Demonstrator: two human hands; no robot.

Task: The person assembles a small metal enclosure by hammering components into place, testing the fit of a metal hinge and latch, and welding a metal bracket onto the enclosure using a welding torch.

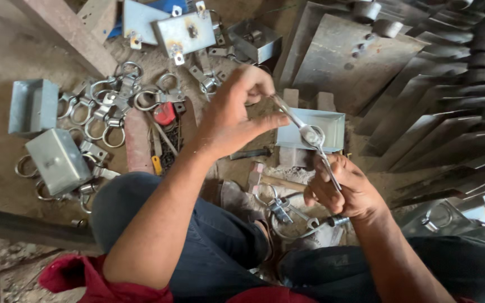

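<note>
Head view. The person sits on a dirt floor (7, 50) with knees drawn up. The left hand (234, 115) pinches the upper end of a thin metal strip (304, 130), fingers closed on it. The right hand (343, 191) is wrapped shut around the strip's lower end, just below a small wire ring (314, 136) that sits at the strip's middle. The strip is held in the air, tilted, above an open metal tray (332, 124) lying on the floor.

Left of the tray, well apart, lies a heap of ring clamps (113, 104) beside two closed grey boxes (57, 160). A red-capped item (164, 114) lies between the heap and the left hand. A few more clamps (279, 210) lie below the tray, near the right hand. Right of the tray stands a stack of folded steel sheets (433, 101).

Risk, as judged: the strip is thin and gripped at its ends only; uneven force from either hand could bend it out of line or let the ring slip off. Sheet edges near the right forearm could cut. Loose clamps underfoot could snag.
</note>
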